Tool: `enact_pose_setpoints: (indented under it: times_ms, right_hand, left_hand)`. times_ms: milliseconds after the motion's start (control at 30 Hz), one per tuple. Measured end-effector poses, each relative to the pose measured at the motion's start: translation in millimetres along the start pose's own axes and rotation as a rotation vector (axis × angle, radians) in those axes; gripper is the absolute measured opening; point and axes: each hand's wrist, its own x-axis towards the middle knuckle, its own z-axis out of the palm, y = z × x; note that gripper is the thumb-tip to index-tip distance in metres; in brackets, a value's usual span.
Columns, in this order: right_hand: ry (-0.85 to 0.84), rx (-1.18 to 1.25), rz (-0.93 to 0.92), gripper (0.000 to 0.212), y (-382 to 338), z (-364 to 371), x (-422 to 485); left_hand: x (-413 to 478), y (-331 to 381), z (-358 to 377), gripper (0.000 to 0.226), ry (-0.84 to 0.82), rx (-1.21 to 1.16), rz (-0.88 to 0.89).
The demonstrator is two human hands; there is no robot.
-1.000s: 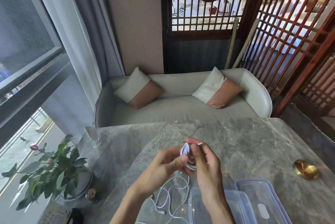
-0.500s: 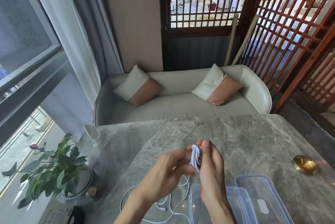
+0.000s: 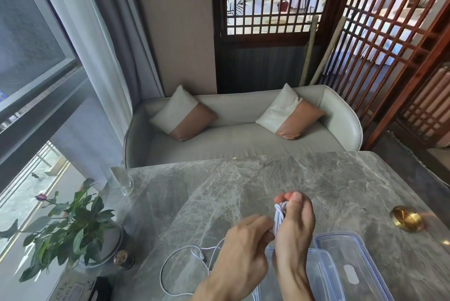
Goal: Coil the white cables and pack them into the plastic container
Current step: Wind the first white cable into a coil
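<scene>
My right hand (image 3: 295, 225) pinches a small coil of white cable (image 3: 279, 218) between thumb and fingers, above the marble table (image 3: 243, 186). Just left of it, my left hand (image 3: 243, 247) has its fingers closed on the lower part of the same coil. A loose white cable (image 3: 180, 261) lies in a loop on the table under my left wrist, its plug end showing. The clear plastic container (image 3: 323, 274) sits below my right hand, partly hidden by my forearm. Its blue-rimmed lid (image 3: 353, 264) lies beside it on the right.
A potted plant (image 3: 65, 225) and a glass vase (image 3: 124, 184) stand at the table's left edge. A small dark jar (image 3: 123, 259) sits near the plant. A brass dish (image 3: 407, 218) rests at the right. A grey sofa (image 3: 243, 135) lies beyond the table.
Both hands have dropped slightly toward the container while still working the coil. The loose cable's loop on the table has spread further left.
</scene>
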Motion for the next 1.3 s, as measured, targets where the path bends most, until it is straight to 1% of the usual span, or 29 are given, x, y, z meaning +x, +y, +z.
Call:
enact_pose_setpoints:
  times_ms: [67,133,233,367,433,533,600,700,767,833,867,933,1000,1100,1200,1233,1300]
  right_hand:
    - [0.015,0.03,0.004,0.036,2,-2,0]
    - [-0.005,0.057,0.011,0.034,4,-4,-1]
    - [-0.076,0.064,0.029,0.034,5,-4,-3]
    - [-0.18,0.15,0.139,0.034,2,-5,-6]
    - [-0.205,0.186,0.179,0.033,0,-3,-10]
    - [-0.251,0.222,0.209,0.028,-1,0,-11]
    - [-0.344,0.22,0.215,0.026,-1,-2,-3]
    - [-0.59,0.037,0.268,0.028,4,-14,11]
    - [-0.723,-0.082,0.384,0.031,14,-31,11]
    - [-0.781,-0.108,0.538,0.035,29,-51,7]
    - [-0.767,-0.095,0.619,0.034,36,-62,5]
    - [-0.678,-0.094,0.717,0.03,54,-81,3]
    - [-0.606,-0.161,0.706,0.023,72,-97,0]
    - [-0.532,-0.27,0.708,0.025,100,-114,-2]
    - [-0.445,-0.378,0.71,0.034,129,-123,2]
    - [-0.43,-0.42,0.692,0.036,139,-125,5]
    - [-0.43,-0.519,0.644,0.037,154,-127,12]
  left_hand:
    - [-4,-3,1,0.016,-0.022,0.027,0.008]
    - [-7,-6,-1,0.014,-0.046,0.052,0.026]
    - [-13,-9,-6,0.013,-0.07,0.049,0.041]
    - [-20,-10,-14,0.016,-0.084,0.049,0.071]
    - [-24,-12,-17,0.016,-0.08,0.047,0.092]
    - [-28,-18,-21,0.016,-0.092,0.002,0.084]
    - [-28,-24,-22,0.012,-0.104,-0.102,0.013]
    - [-23,-39,-21,0.014,-0.055,-0.288,-0.212]
    - [-21,-55,-16,0.012,-0.053,-0.368,-0.305]
    - [-24,-71,-5,0.019,-0.176,-0.382,-0.331]
    - [-27,-78,3,0.022,-0.247,-0.359,-0.337]
    - [-35,-94,27,0.018,-0.341,-0.264,-0.341]
    - [-46,-105,50,0.02,-0.379,-0.177,-0.339]
    - [-60,-119,89,0.016,-0.485,-0.159,-0.443]
    - [-66,-130,117,0.021,-0.583,-0.249,-0.642]
    - [-65,-133,124,0.021,-0.59,-0.33,-0.728]
    - [-62,-137,136,0.023,-0.525,-0.578,-0.916]
